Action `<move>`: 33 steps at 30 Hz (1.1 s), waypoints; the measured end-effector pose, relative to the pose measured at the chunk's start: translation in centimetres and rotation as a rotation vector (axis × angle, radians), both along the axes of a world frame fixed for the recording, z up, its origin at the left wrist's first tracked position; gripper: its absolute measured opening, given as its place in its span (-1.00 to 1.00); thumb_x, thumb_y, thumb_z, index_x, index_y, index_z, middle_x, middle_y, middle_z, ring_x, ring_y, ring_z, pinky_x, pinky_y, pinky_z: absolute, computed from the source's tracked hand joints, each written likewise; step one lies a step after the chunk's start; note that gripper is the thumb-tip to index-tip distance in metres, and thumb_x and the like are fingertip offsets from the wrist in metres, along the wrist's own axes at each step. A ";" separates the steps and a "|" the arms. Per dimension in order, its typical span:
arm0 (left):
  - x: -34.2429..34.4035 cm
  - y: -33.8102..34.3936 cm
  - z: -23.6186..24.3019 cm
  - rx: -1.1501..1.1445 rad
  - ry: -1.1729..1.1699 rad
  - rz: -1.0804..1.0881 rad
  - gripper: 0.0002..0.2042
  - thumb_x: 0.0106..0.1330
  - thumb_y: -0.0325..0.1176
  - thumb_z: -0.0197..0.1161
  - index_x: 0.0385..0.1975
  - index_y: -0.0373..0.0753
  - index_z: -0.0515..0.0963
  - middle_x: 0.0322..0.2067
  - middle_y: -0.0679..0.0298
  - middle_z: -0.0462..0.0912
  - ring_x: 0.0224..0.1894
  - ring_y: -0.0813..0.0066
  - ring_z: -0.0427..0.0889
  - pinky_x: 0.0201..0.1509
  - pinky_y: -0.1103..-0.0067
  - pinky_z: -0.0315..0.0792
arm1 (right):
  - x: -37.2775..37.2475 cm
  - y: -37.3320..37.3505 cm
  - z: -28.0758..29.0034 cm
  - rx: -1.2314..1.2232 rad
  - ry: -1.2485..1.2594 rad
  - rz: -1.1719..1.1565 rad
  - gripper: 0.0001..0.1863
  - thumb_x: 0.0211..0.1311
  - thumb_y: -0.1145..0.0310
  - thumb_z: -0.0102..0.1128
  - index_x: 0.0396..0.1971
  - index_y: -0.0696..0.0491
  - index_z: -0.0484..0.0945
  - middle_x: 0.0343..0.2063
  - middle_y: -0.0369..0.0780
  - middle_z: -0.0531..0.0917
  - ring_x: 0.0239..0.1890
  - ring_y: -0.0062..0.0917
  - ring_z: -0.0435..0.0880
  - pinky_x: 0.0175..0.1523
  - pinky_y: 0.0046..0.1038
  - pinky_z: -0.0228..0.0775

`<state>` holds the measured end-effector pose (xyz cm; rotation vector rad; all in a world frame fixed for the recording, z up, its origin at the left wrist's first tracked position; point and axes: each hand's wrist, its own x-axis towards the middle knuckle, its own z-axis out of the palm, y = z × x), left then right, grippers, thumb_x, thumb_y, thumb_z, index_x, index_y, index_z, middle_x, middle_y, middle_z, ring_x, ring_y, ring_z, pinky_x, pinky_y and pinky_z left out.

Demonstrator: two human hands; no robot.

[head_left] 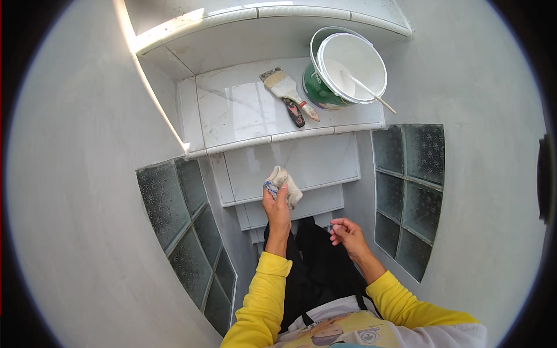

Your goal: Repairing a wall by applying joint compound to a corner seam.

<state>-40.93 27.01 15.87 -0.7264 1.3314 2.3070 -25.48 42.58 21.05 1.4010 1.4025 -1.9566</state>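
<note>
Right, we begin with our left hand [277,210], raised in front of us and clamped on a crumpled off-white cloth [284,184] with blue patches, the thumb pressed on its near face. The cloth hangs in the air, before the steps. Our right hand [348,233] is lower and well apart from the left, over by the trouser leg, fingers loosely curled; we cannot tell whether the fingertips meet the thumb. Bright yellow sleeves [261,298] cover both forearms, and below them we have loose black trousers [331,267].

Out we go, up to a glossy white tiled step [232,116] beyond the cloth! Lying on it, a flat paintbrush with pale bristles [283,87] crosses over a scraper-like tool with a black and red handle [295,116]. Just to their right we find a green and white plastic bucket [322,93], upright, with a thin pale stick [374,95] leaning out over its rim.

And on the flanks, dark patterned glass-block panels sit in smooth grey walls [75,191], one on our left [168,203], one on our right [419,194].
</note>
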 end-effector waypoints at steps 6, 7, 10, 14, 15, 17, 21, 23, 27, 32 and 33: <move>-6.7 -0.4 -1.3 -0.038 0.115 -0.026 -0.62 0.41 -0.41 0.14 0.20 -0.35 0.41 0.04 0.22 0.58 0.06 0.49 0.56 0.10 0.59 0.46 | -6.6 0.3 -1.0 0.453 0.223 0.190 -0.70 0.29 0.47 0.15 0.01 0.17 0.54 -0.41 -0.31 0.60 -0.44 -0.69 0.54 -0.30 -0.62 0.44; -7.4 -0.4 -1.5 -0.111 0.137 -0.023 -0.62 0.41 -0.41 0.14 0.19 -0.35 0.42 0.04 0.22 0.59 0.06 0.49 0.56 0.09 0.59 0.46 | -9.3 0.7 -1.3 0.530 0.244 0.205 -0.68 0.27 0.47 0.18 0.02 0.16 0.54 -0.42 -0.30 0.59 -0.44 -0.68 0.53 -0.29 -0.60 0.44; -8.9 -0.1 -2.8 -0.152 0.109 -0.075 -0.69 0.42 -0.39 0.16 0.11 -0.34 0.48 -0.06 0.26 0.63 -0.05 0.53 0.59 -0.01 0.63 0.49 | -16.6 2.3 -3.4 0.831 0.301 0.272 -0.59 0.22 0.41 0.24 0.08 0.14 0.50 -0.31 -0.19 0.59 -0.42 -0.54 0.57 -0.28 -0.51 0.46; -9.6 0.8 -3.2 -0.213 0.080 -0.132 -0.74 0.40 -0.39 0.19 0.03 -0.32 0.54 -0.14 0.29 0.66 -0.16 0.57 0.61 -0.10 0.63 0.52 | -23.8 3.5 -8.4 1.033 0.261 0.243 -0.49 0.27 0.23 0.23 0.16 0.13 0.42 -0.18 -0.13 0.57 -0.40 -0.45 0.61 -0.25 -0.46 0.49; -9.7 1.9 -3.5 -0.234 0.087 -0.152 -0.74 0.40 -0.40 0.20 0.03 -0.32 0.54 -0.14 0.29 0.66 -0.17 0.58 0.61 -0.11 0.64 0.52 | -24.7 4.7 -10.8 0.982 0.160 0.142 -0.48 0.29 0.16 0.22 0.14 0.14 0.43 -0.20 -0.15 0.58 -0.41 -0.48 0.61 -0.30 -0.47 0.48; -9.2 2.8 -4.0 -0.237 0.080 -0.167 -0.74 0.40 -0.40 0.20 0.03 -0.32 0.54 -0.14 0.29 0.66 -0.17 0.58 0.61 -0.12 0.64 0.52 | -26.7 6.0 -11.3 0.928 0.069 0.028 -0.47 0.31 0.09 0.21 0.13 0.14 0.43 -0.21 -0.17 0.58 -0.42 -0.50 0.61 -0.35 -0.48 0.47; -7.4 1.8 -3.6 -0.258 -0.006 -0.197 -0.70 0.40 -0.41 0.20 0.08 -0.32 0.52 -0.09 0.24 0.67 -0.10 0.52 0.65 -0.04 0.61 0.53 | -28.9 5.3 -10.2 0.150 0.154 -0.064 -0.61 0.37 0.10 0.16 -0.05 0.13 0.50 -0.37 -0.29 0.60 -0.47 -0.65 0.59 -0.56 -0.58 0.33; -6.5 2.8 -3.8 -0.252 -0.010 -0.216 -0.70 0.40 -0.42 0.19 0.10 -0.32 0.52 -0.08 0.23 0.68 -0.09 0.51 0.65 -0.03 0.60 0.53 | -28.6 5.8 -10.1 0.254 0.237 -0.027 -0.70 0.38 0.19 0.14 -0.15 0.14 0.55 -0.48 -0.31 0.61 -0.52 -0.65 0.58 -0.54 -0.56 0.35; -5.2 2.8 -3.6 -0.253 -0.031 -0.200 -0.72 0.40 -0.47 0.16 0.08 -0.33 0.52 -0.08 0.23 0.67 -0.08 0.51 0.63 0.01 0.60 0.51 | -26.4 4.4 -7.4 0.509 0.327 -0.007 -0.76 0.36 0.27 0.15 -0.30 0.18 0.59 -0.60 -0.26 0.63 -0.59 -0.62 0.58 -0.44 -0.49 0.43; -5.2 3.4 -4.6 -0.263 -0.060 -0.186 -0.72 0.38 -0.52 0.16 0.07 -0.35 0.52 -0.08 0.23 0.65 -0.08 0.50 0.62 0.06 0.62 0.46 | -21.7 3.2 0.8 0.648 0.484 0.101 -0.75 0.40 0.32 0.18 -0.13 0.21 0.60 -0.52 -0.30 0.64 -0.51 -0.74 0.58 -0.40 -0.65 0.43; -5.4 4.0 -4.6 -0.268 -0.043 -0.176 -0.72 0.38 -0.52 0.16 0.06 -0.34 0.52 -0.08 0.23 0.65 -0.08 0.50 0.62 0.06 0.61 0.46 | -20.8 3.3 2.9 0.638 0.518 0.101 -0.75 0.41 0.34 0.17 -0.11 0.21 0.60 -0.52 -0.31 0.64 -0.51 -0.75 0.58 -0.40 -0.66 0.43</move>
